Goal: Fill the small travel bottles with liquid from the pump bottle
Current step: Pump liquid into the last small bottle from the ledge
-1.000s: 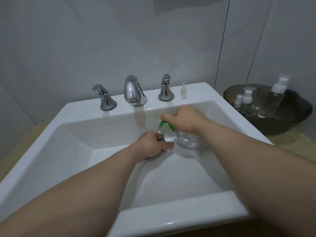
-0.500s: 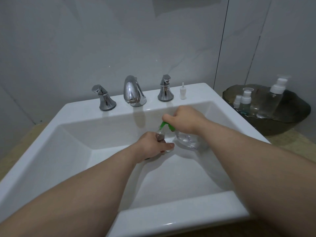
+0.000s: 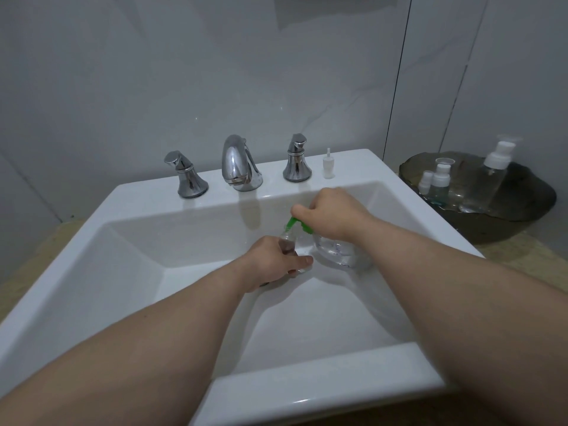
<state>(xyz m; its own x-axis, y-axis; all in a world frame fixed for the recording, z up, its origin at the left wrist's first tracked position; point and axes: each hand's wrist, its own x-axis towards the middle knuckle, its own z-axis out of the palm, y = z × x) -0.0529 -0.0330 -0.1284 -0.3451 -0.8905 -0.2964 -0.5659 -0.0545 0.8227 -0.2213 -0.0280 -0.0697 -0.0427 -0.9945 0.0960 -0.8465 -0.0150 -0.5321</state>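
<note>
Head view puts the small travel bottle point(image 3: 288, 245) low in the white sink point(image 3: 307, 392), upright or nearly so. Our left hand point(image 3: 270, 264) is wrapped round it, fingers curled about its body. Its mouth sits right under the spout of the green pump head point(image 3: 292, 223). Our right hand point(image 3: 335, 214) is clenched over that head, on top of the clear pump bottle point(image 3: 333, 252), which stands just beside the small one. Against the frames from a second and half a second ago, almost nothing has moved. Both hands keep the same grips in the same spot, and only the framing has drifted slightly. We judge from this that we are mid-fill, steadily pumping into this one bottle. We cannot tell how full it is, because the fingers cover most of it. Behind, the chrome faucet point(image 3: 241, 164) stands on the sink deck with a small white cap point(image 3: 328, 165) near its right handle. Well apart to the right, a dark tray point(image 3: 522, 207) holds more clear bottles point(image 3: 440, 176), which still have to be checked or filled.
</note>
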